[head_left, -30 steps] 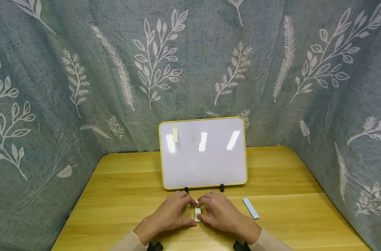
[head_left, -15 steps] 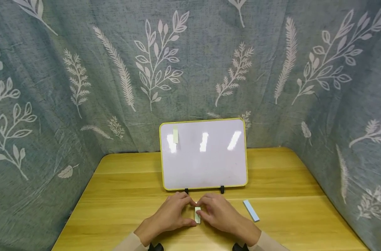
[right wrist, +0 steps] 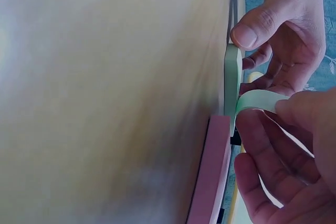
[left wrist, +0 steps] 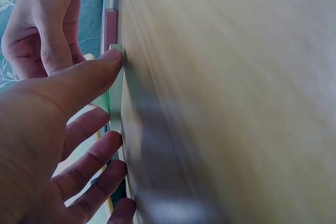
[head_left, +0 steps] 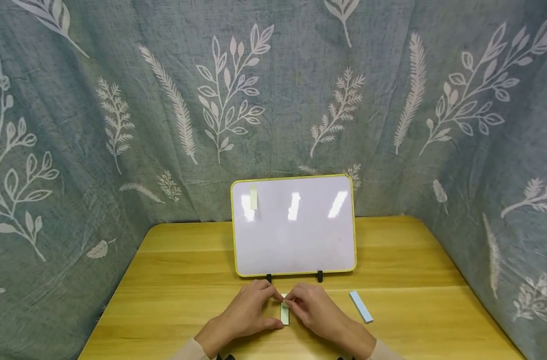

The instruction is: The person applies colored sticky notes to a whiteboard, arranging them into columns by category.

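Note:
A narrow pale green sticky note pad (head_left: 284, 316) lies on the table in front of me. My left hand (head_left: 251, 310) grips it by its ends, the thumb pressing the near end in the left wrist view. My right hand (head_left: 318, 310) pinches the free end of the top sticky note (right wrist: 260, 99) between thumb and fingers. That sheet curls up away from the pad, and its other end still meets the pad in the right wrist view. The left fingertips at the far end are partly hidden.
A yellow-rimmed whiteboard (head_left: 296, 245) leans behind the hands on black stand feet (head_left: 320, 276). One pale green note (head_left: 253, 198) sticks to its upper left. To the right lies a light blue strip-shaped pad (head_left: 361, 306). A pink-sided block (right wrist: 212, 171) shows in the right wrist view.
The right hand's fingertips have shifted to the far end of the pad and now pinch its top sheet, lifting it into a curl. The left hand stays at the pad.

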